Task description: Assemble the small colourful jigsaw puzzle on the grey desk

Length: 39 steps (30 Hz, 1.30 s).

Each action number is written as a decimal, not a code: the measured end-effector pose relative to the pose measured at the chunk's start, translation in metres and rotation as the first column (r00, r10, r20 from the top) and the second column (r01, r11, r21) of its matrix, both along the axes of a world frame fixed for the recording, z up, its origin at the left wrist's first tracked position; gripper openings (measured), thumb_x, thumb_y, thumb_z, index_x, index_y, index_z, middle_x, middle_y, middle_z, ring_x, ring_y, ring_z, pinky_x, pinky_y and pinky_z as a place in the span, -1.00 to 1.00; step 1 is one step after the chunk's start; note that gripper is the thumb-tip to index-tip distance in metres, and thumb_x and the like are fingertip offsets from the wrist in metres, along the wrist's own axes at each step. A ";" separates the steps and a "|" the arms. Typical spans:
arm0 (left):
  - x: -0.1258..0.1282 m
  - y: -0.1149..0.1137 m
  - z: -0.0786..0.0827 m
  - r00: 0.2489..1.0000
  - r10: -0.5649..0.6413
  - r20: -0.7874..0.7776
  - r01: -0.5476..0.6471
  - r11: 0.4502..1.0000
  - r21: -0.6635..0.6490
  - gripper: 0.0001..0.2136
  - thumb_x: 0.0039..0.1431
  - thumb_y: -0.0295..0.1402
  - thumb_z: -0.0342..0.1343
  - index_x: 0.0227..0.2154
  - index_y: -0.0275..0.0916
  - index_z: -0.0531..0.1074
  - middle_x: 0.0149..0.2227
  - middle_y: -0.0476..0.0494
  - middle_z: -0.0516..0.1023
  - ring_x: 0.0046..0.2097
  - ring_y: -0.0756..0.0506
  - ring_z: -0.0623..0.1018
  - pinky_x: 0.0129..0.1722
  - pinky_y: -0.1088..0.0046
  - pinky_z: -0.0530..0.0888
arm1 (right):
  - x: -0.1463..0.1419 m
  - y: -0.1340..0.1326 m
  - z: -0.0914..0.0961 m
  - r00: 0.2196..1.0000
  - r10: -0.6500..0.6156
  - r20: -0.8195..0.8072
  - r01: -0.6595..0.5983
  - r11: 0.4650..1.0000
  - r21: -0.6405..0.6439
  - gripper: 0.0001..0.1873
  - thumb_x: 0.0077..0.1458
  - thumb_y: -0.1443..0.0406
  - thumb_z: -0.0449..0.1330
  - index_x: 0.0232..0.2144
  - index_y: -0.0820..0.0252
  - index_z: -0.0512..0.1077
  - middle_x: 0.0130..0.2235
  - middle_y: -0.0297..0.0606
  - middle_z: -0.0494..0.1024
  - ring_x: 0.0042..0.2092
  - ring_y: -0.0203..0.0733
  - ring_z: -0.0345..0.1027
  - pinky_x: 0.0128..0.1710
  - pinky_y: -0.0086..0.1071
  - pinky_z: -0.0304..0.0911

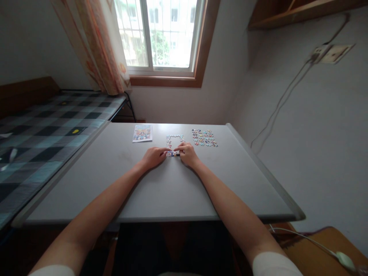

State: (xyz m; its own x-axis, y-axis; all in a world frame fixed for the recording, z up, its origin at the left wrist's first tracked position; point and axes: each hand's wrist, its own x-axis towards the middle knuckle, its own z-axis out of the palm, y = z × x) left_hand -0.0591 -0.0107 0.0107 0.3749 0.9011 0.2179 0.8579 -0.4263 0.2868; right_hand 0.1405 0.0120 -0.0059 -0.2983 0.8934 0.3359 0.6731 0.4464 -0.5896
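A jigsaw puzzle frame (168,141) lies partly assembled on the table, its edge pieces joined around a bare middle. My left hand (154,157) rests at its lower left corner, index finger stretched out over the bottom row (170,154). From the other side my right hand (188,154) reaches in, its index finger extended onto the same row and its other fingers bent. The two index fingertips are close together there. Any piece under the fingers is too small to make out.
Loose puzzle pieces (205,138) lie in rows to the right of the frame. A printed picture sheet (143,133) is at the left on the grey-white table (172,191). A checkered bed (71,115) stands left, and a wall with a cable (276,109) is right.
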 end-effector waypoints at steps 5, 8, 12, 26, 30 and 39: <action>0.000 0.000 0.001 1.000 0.008 0.011 -0.007 1.000 -0.027 -0.70 0.25 -0.33 -0.02 -0.09 -0.11 0.58 -0.45 -0.09 0.61 -0.39 -0.07 0.53 -0.33 0.51 0.32 | -0.001 -0.003 0.002 0.998 0.025 0.063 -0.025 1.000 -0.005 -0.62 0.11 0.49 0.07 -0.32 0.01 0.63 -0.21 -0.24 0.54 -0.08 -0.13 0.27 -0.02 -0.25 0.10; -0.001 0.002 -0.001 1.000 -0.009 0.012 0.010 1.000 -0.015 -0.70 0.24 -0.33 -0.03 -0.10 -0.10 0.59 -0.46 -0.09 0.60 -0.40 -0.07 0.53 -0.35 0.51 0.31 | -0.002 -0.007 0.005 0.991 0.053 0.120 -0.053 0.999 -0.004 -0.66 0.14 0.44 0.09 -0.29 -0.01 0.63 -0.20 -0.23 0.53 -0.08 -0.12 0.24 -0.05 -0.24 0.08; -0.003 0.004 -0.006 0.999 -0.036 0.017 0.036 0.999 0.029 -0.70 0.24 -0.32 -0.03 -0.13 -0.10 0.60 -0.46 -0.10 0.60 -0.41 -0.07 0.53 -0.39 0.50 0.29 | -0.001 -0.011 0.012 0.968 0.081 0.239 -0.092 0.995 0.036 -0.70 0.17 0.38 0.10 -0.31 0.00 0.63 -0.17 -0.20 0.51 -0.05 -0.08 0.18 -0.05 -0.20 0.05; -0.003 0.004 -0.008 0.998 -0.001 0.056 -0.003 0.998 0.068 -0.70 0.25 -0.30 -0.01 -0.08 -0.10 0.57 -0.51 -0.04 0.55 -0.49 -0.04 0.46 -0.44 0.49 0.24 | 0.000 -0.013 0.014 0.980 -0.004 0.201 -0.019 0.993 0.115 -0.63 0.16 0.44 0.03 -0.15 0.09 0.58 -0.12 -0.18 0.50 -0.03 -0.07 0.18 -0.02 -0.21 0.06; -0.003 0.004 -0.007 0.998 -0.006 0.060 0.002 0.997 0.071 -0.71 0.24 -0.29 0.00 -0.10 -0.10 0.57 -0.54 0.00 0.52 -0.52 -0.02 0.43 -0.45 0.49 0.22 | 0.004 -0.007 0.011 0.990 -0.066 0.122 0.055 0.994 0.096 -0.62 0.15 0.45 0.01 -0.15 0.13 0.57 -0.15 -0.17 0.51 -0.04 -0.06 0.21 0.00 -0.21 0.07; -0.003 0.003 -0.006 0.999 -0.016 0.052 0.014 0.999 0.043 -0.70 0.23 -0.14 0.02 -0.15 -0.10 0.59 -0.58 0.01 0.47 -0.52 -0.01 0.42 -0.46 0.50 0.23 | 0.004 -0.005 0.009 0.991 -0.086 0.103 0.081 0.995 0.052 -0.66 0.14 0.43 0.03 -0.22 0.12 0.58 -0.16 -0.18 0.51 -0.04 -0.05 0.24 0.02 -0.19 0.06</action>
